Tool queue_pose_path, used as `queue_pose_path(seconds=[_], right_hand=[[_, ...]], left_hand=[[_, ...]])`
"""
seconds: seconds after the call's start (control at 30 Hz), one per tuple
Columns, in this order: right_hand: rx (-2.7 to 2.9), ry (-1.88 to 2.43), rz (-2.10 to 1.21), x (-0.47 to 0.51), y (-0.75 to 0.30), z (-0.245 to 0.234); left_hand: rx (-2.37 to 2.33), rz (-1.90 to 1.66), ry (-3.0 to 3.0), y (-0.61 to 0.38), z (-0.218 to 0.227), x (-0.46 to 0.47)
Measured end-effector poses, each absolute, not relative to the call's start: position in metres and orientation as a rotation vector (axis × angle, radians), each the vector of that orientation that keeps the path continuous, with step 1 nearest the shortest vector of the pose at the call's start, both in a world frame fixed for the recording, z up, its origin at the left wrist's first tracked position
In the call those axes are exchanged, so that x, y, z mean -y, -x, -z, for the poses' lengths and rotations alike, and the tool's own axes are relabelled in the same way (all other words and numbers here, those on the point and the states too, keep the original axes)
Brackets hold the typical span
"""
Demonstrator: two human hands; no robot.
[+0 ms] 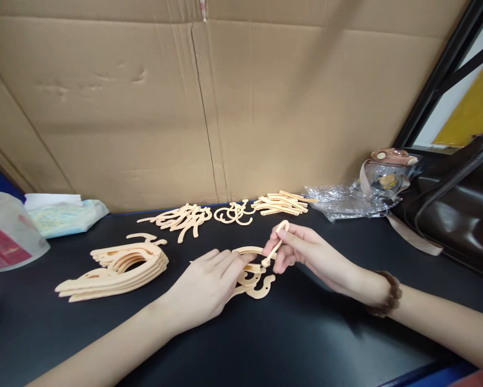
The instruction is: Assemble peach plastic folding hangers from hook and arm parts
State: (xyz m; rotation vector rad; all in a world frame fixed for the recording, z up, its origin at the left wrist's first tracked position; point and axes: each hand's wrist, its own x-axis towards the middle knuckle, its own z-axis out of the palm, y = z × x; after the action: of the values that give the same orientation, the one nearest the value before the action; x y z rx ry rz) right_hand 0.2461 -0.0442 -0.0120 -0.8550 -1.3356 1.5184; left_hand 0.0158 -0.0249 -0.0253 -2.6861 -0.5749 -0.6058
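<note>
In the head view, my right hand (pixel 297 247) pinches a cream hanger hook (pixel 280 236) between thumb and fingers. The lower end of the hook meets a cream hanger piece (pixel 254 267). That piece is in the grip of my left hand (pixel 211 285), whose fingers bend over it and hide much of it. Beneath and around the fingers lie more curved cream hanger pieces (pixel 261 289), one with a small hole near its end. Whether the hook is seated in the piece I cannot tell.
A stack of cream hangers (pixel 120 271) lies at left. Behind are piles of curved arms (pixel 182 217), hooks (pixel 233 213) and straight bars (pixel 283 203). Clear plastic wrap (pixel 333 203), a transparent bottle (pixel 384 177) and a dark bag (pixel 459 204) stand right; a tissue pack (pixel 74 217) and tub (pixel 11 231) left.
</note>
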Motion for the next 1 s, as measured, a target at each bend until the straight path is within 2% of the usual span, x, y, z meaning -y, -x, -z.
queue_pose_path(seconds=[0.2,0.5,0.73,1.0], right_hand=[[1.246,0.852,-1.563,0.042,-0.249,0.010],[1.337,0.963,-1.565,0.047,-0.246,0.006],[1.643,1.060,-1.261,0.050,-0.248,0.010],[1.503,0.921,-1.511,0.053,-0.245,0.005]], left_hand=[[0.733,0.747,2.729,-0.011,0.032,0.021],[0.781,0.769,2.730,-0.008,0.031,0.020],[0.830,0.849,2.874,-0.017,0.030,0.037],[0.767,0.799,2.952,-0.023,0.027,0.045]])
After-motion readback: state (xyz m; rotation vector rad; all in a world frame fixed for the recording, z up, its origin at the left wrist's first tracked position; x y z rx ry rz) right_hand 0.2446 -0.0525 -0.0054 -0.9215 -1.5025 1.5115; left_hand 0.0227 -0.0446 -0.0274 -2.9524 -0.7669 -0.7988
